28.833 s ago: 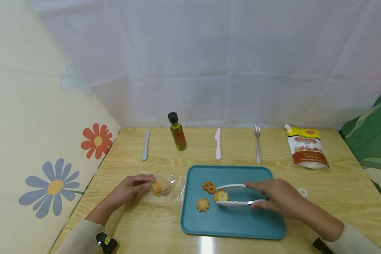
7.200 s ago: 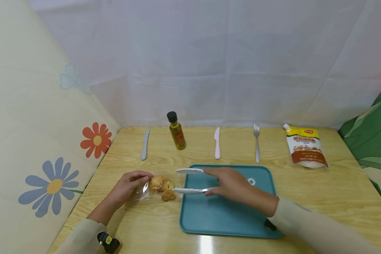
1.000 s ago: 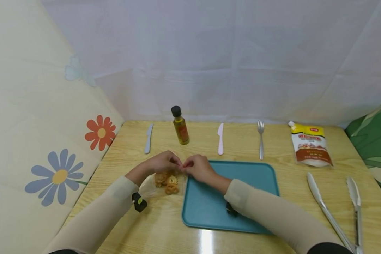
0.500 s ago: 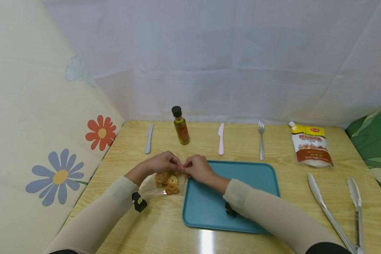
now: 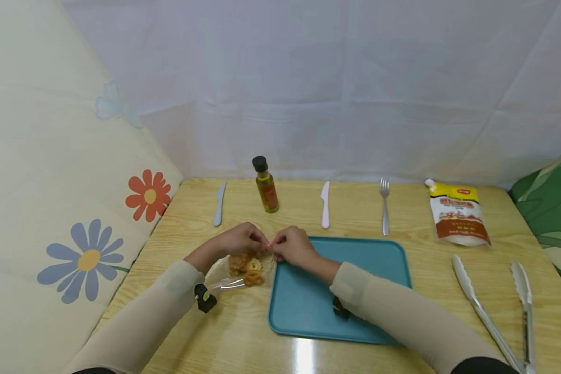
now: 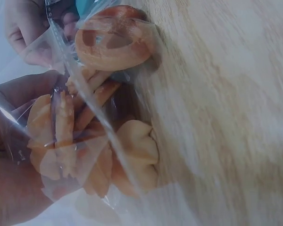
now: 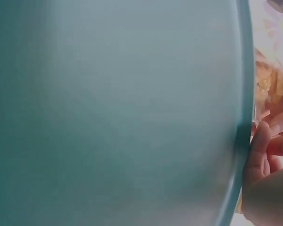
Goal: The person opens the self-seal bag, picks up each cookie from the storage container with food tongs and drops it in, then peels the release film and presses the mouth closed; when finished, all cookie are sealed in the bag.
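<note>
My left hand [image 5: 237,240] and right hand [image 5: 295,247] meet at the top edge of a clear plastic bag [image 5: 224,283], their thumbs and fingertips pinching its mouth. Inside the bag lie a pretzel [image 6: 115,61] and several cookies [image 6: 137,150], seen close up in the left wrist view. The bag rests on the table, left of a teal tray [image 5: 336,301]. Above the tray's left edge, my right hand pinches with thumb and finger; the right wrist view shows its fingertips beside the tray rim. The hands partly hide the bag's mouth.
Metal tongs [image 5: 472,296] lie spread on the table at the right. Along the back are a grey knife [image 5: 219,205], an oil bottle [image 5: 266,189], a pink knife [image 5: 325,205], a fork [image 5: 385,208] and a sauce pouch [image 5: 458,215].
The pretzel and cookies earlier on the tray are now in the bag. The tongs have left my right hand for the table. During the last second, my fingers shift only slightly along the bag's edge.
</note>
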A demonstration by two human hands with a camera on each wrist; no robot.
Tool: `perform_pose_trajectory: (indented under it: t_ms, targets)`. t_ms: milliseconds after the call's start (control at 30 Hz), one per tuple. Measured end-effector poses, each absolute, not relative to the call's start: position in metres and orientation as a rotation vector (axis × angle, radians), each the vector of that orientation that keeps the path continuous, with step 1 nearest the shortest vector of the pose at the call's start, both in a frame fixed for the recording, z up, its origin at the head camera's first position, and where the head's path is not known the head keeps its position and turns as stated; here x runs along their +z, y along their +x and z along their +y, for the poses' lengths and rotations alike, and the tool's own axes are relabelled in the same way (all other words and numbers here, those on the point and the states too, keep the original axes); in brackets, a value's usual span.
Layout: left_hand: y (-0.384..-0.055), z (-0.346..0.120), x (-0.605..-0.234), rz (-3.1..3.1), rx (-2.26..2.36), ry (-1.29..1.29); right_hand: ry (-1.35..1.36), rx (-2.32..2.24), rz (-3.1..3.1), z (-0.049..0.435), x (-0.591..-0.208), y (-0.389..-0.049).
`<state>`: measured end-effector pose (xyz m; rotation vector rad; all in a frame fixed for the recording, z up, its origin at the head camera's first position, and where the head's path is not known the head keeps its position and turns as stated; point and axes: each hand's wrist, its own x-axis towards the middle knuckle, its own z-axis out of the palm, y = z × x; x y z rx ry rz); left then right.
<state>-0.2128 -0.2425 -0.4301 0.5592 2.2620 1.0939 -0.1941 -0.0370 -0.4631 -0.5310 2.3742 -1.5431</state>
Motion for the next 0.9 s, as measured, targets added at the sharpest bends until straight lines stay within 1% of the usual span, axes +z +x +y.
perform_pose_trajectory:
  t_ms: [367, 667, 900]
  targets:
    - [-0.2116, -0.2425, -0.4297, 2.253, 1.102, 0.563, -0.199, -1.811, 1.991, -0.0402, -0.4598, -0.1889]
    - [-0.212, -0.2424, -0.4299, 2.255, 1.092, 0.559, -0.143, -1.86, 1.908, -0.0426, -0.4597, -0.1878]
    - [-0.2105, -0.2455, -0.4308, 2.219, 1.123, 0.528, -0.102, -1.908, 1.836, -0.0355, -0.4603, -0.19]
